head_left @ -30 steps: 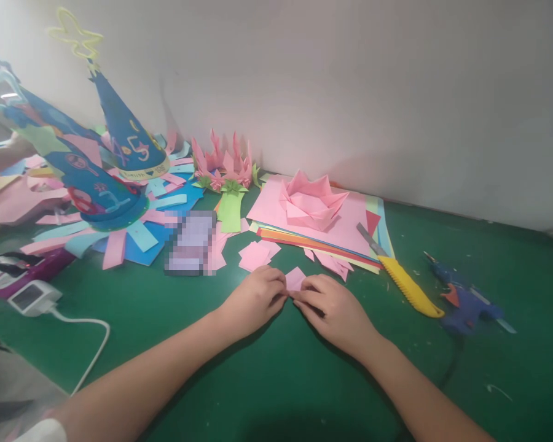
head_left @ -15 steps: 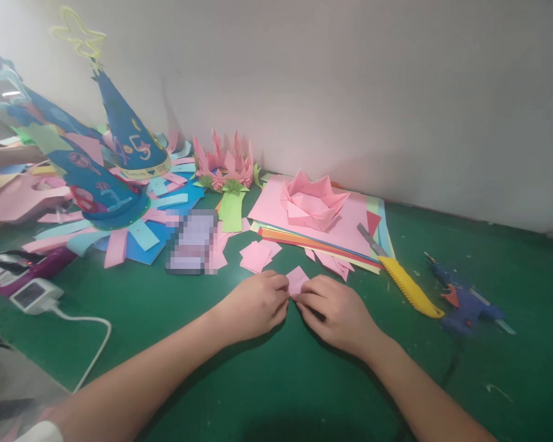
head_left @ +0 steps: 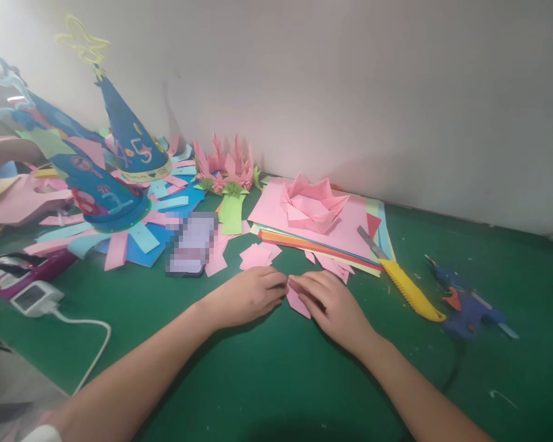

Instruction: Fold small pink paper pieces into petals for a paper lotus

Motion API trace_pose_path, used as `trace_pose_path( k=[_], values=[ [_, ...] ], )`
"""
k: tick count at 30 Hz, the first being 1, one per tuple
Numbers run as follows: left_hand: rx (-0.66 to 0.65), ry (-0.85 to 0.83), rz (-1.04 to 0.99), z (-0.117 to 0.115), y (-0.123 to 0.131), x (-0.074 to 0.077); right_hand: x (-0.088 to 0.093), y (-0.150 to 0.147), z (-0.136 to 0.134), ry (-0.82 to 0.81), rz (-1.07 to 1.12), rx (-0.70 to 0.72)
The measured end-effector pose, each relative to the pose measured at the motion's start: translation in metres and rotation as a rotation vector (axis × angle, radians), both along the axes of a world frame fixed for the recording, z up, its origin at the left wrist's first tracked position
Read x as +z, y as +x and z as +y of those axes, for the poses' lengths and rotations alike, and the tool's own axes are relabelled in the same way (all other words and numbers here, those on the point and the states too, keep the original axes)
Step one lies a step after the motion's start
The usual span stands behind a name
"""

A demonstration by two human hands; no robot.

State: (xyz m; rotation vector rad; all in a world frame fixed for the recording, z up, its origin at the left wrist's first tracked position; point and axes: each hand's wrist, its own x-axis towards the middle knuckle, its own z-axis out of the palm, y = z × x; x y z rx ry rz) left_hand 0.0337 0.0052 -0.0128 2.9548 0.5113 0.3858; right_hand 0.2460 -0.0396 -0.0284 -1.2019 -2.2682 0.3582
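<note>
Both hands sit low at the middle of the green desk [head_left: 267, 380]. The left hand [head_left: 249, 294] and right hand [head_left: 332, 304] meet fingertip to fingertip over a small pink paper [head_left: 298, 302], which lies flat on the desk, mostly hidden under the right fingers, one corner poking out toward 6 o'clock. Each grip is narrow, fingers curled down and pressing the paper rather than lifting it; whether the thumbs pinch its edge I cannot tell.

The piece is small and light, so my guess is that uneven pressure from either hand could let it slide or skew any crease being pressed. A sleeve or wrist drag might also sweep loose scraps.

At 12 o'clock, just beyond the fingers, lie cut pink squares [head_left: 257, 255] and slivers [head_left: 334, 266], near enough to be nudged or mixed up with the worked piece. At 2 o'clock a yellow knife [head_left: 408, 288] lies with its blade out, resting on the edge of the paper stack [head_left: 345, 230]; a sideways reach by the right hand could meet that blade. Farther at 3 o'clock is a blue glue gun [head_left: 465, 304] with its cord trailing toward the near edge.

On the stack sits a folded pink crown [head_left: 311, 202]. At 10 o'clock are a phone [head_left: 191, 242], paper flowers [head_left: 223, 169], blue cones [head_left: 129, 138] and, at 9 o'clock, a white charger [head_left: 35, 296].
</note>
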Motion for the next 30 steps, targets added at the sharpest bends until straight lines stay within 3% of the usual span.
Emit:
trace_pose_path(
  k=[6,12,19,30],
  values=[
    [0.094,-0.117,-0.077,-0.005,0.0,0.001,-0.004,0.0,-0.004,-0.037,0.081,-0.109],
    [-0.009,-0.194,-0.095,-0.01,0.002,0.004,-0.003,0.0,-0.002,-0.026,0.035,-0.08],
    [-0.098,-0.251,-0.109,-0.006,-0.004,0.005,-0.002,-0.001,0.0,-0.136,0.157,-0.111],
    [-0.091,-0.249,-0.083,-0.002,-0.008,0.007,0.001,-0.003,-0.001,-0.097,0.124,-0.08]
  ],
)
